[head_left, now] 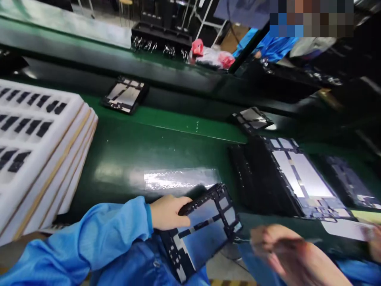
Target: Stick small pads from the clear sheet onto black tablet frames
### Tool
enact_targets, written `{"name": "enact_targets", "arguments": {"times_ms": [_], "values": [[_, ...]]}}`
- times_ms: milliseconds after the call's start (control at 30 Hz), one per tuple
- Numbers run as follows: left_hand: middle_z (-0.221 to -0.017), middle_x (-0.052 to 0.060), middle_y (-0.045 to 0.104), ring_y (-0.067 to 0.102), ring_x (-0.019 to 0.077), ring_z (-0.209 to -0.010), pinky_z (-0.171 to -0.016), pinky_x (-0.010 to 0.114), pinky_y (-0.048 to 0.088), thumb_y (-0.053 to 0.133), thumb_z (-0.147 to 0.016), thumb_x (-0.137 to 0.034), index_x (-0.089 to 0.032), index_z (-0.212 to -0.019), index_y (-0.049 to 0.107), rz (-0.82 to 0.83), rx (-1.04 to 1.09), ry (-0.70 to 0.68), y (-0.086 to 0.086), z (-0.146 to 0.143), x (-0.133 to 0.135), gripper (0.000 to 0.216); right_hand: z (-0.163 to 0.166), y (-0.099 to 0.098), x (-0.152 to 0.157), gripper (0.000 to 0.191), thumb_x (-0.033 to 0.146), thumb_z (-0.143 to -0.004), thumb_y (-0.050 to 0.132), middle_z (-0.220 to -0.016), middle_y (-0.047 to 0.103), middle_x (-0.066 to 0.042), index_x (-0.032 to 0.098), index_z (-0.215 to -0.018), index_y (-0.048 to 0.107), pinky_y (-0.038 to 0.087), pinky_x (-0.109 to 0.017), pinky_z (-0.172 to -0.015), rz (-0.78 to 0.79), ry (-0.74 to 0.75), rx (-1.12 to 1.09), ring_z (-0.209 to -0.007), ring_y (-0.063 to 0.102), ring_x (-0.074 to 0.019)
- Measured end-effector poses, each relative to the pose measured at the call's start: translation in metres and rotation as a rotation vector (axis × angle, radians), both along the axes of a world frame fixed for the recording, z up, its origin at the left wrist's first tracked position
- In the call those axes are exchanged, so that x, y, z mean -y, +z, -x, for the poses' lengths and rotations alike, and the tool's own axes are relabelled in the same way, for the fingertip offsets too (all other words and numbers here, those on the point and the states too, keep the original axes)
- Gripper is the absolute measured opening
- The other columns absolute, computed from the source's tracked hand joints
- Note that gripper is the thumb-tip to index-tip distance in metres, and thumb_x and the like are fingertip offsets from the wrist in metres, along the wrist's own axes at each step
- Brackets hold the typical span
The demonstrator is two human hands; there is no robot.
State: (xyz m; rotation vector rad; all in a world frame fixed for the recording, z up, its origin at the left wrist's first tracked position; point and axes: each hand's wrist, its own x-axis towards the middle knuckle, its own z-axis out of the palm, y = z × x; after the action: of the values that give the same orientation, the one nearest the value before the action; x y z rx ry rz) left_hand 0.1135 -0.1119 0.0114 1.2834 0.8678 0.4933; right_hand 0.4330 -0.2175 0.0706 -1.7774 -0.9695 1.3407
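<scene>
left hand [169, 212] gripping tablet frame [204, 234] by one edge, kinda blurry right hand [282, 246] just beside it, can't tell its grip, green bench [166, 147] stretching between foam trays [64, 153] and stacked frames [306, 174]

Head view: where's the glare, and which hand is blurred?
Head view: bright glare streak on the green tabletop, just beyond the held black-framed panel; head view: right hand smeared, probably by motion, left hand noticeably clearer; head view: right side dark, with a pixelated block near the top hiding detail.
</scene>
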Motion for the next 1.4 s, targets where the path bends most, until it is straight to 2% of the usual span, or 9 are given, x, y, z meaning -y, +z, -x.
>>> {"name": "enact_targets", "arguments": {"times_ms": [100, 167, 267, 367, 467, 633, 1100, 1267, 1400], "values": [[-0.08, 0.007, 0.07, 0.067, 0.0308, -0.09, -0.094, 0.044, 0.059, 0.083, -0.072, -0.022, -0.028, -0.079, 0.079, -0.246, -0.147, 0.058, 0.01, 0.02, -0.036, 0.01, 0.061, 0.003, -0.05, 0.046, 0.079, -0.077, 0.091, -0.068, 0.066, -0.01, 0.037, -0.094, 0.085, 0.055, -0.042, -0.052, -0.108, 0.074, -0.131, -0.057, 0.064, -0.0248], [-0.097, 0.011, 0.072, 0.062, 0.0341, -0.113, -0.111, 0.049, 0.052, 0.082, -0.075, -0.021, -0.024, -0.076, 0.073, -0.378, -0.24, 0.059, 0.015, 0.049, -0.074, 0.009, 0.109, -0.005, -0.09, 0.039, 0.066, -0.083, 0.096, -0.089, 0.079, -0.01, 0.032, -0.098, 0.085, 0.065, -0.042, -0.066, -0.222, 0.216, -0.189, -0.074, 0.075, -0.0252], [-0.092, 0.007, 0.07, 0.056, 0.0276, -0.103, -0.11, 0.046, 0.044, 0.077, -0.081, -0.014, -0.022, -0.076, 0.077, -0.463, -0.364, -0.093, 0.009, 0.092, -0.124, 0.01, 0.163, -0.036, -0.14, 0.03, 0.055, -0.098, 0.087, -0.116, 0.086, -0.009, 0.027, -0.107, 0.084, 0.069, -0.045, -0.097, -0.267, 0.533, -0.145, -0.107, 0.082, -0.0266], [-0.093, 0.004, 0.07, 0.053, 0.024, -0.102, -0.106, 0.041, 0.04, 0.083, -0.084, -0.017, -0.024, -0.08, 0.082, -0.5, -0.403, -0.23, -0.009, 0.114, -0.142, 0.008, 0.185, -0.07, -0.163, 0.023, 0.047, -0.106, 0.079, -0.118, 0.086, -0.008, 0.025, -0.115, 0.081, 0.067, -0.045, -0.105, -0.317, 0.673, -0.074, -0.111, 0.083, -0.0252], [-0.101, 0.003, 0.071, 0.052, 0.0247, -0.108, -0.104, 0.04, 0.037, 0.088, -0.081, -0.022, -0.027, -0.088, 0.086, -0.534, -0.392, -0.28, -0.022, 0.116, -0.139, 0.008, 0.185, -0.085, -0.165, 0.015, 0.036, -0.109, 0.075, -0.121, 0.085, -0.007, 0.025, -0.12, 0.079, 0.067, -0.042, -0.106, -0.352, 0.722, -0.059, -0.115, 0.083, -0.0225], [-0.105, 0.004, 0.071, 0.054, 0.0258, -0.111, -0.098, 0.041, 0.037, 0.085, -0.084, -0.028, -0.026, -0.091, 0.085, -0.65, -0.421, -0.309, -0.026, 0.112, -0.134, 0.007, 0.183, -0.077, -0.16, 0.012, 0.029, -0.11, 0.076, -0.119, 0.087, -0.004, 0.025, -0.121, 0.078, 0.069, -0.035, -0.101, -0.358, 0.749, -0.021, -0.11, 0.085, -0.0186], [-0.106, 0.007, 0.072, 0.057, 0.0299, -0.12, -0.103, 0.044, 0.041, 0.081, -0.085, -0.029, -0.025, -0.095, 0.086, -0.688, -0.441, -0.328, -0.027, 0.113, -0.135, 0.012, 0.192, -0.069, -0.164, 0.011, 0.022, -0.111, 0.072, -0.118, 0.087, -0.006, 0.022, -0.118, 0.08, 0.067, -0.035, -0.105, -0.378, 0.806, 0.075, -0.114, 0.085, -0.0195], [-0.109, 0.006, 0.069, 0.056, 0.0316, -0.124, -0.107, 0.045, 0.04, 0.083, -0.086, -0.036, -0.025, -0.097, 0.086, -0.682, -0.465, -0.353, -0.024, 0.114, -0.137, 0.016, 0.184, -0.06, -0.157, 0.005, 0.028, -0.107, 0.081, -0.11, 0.089, -0.003, 0.025, -0.111, 0.081, 0.069, -0.039, -0.103, -0.247, 0.61, -0.214, -0.105, 0.085, -0.0202], [-0.112, 0.006, 0.069, 0.053, 0.03, -0.124, -0.113, 0.046, 0.039, 0.084, -0.088, -0.035, -0.024, -0.103, 0.086, -0.663, -0.488, -0.381, -0.019, 0.115, -0.139, 0.019, 0.16, -0.042, -0.097, 0.009, 0.029, -0.108, 0.081, -0.11, 0.089, -0.001, 0.028, -0.116, 0.082, 0.07, -0.035, -0.097, -0.256, 0.265, -0.256, -0.104, 0.085, -0.0183]]}}
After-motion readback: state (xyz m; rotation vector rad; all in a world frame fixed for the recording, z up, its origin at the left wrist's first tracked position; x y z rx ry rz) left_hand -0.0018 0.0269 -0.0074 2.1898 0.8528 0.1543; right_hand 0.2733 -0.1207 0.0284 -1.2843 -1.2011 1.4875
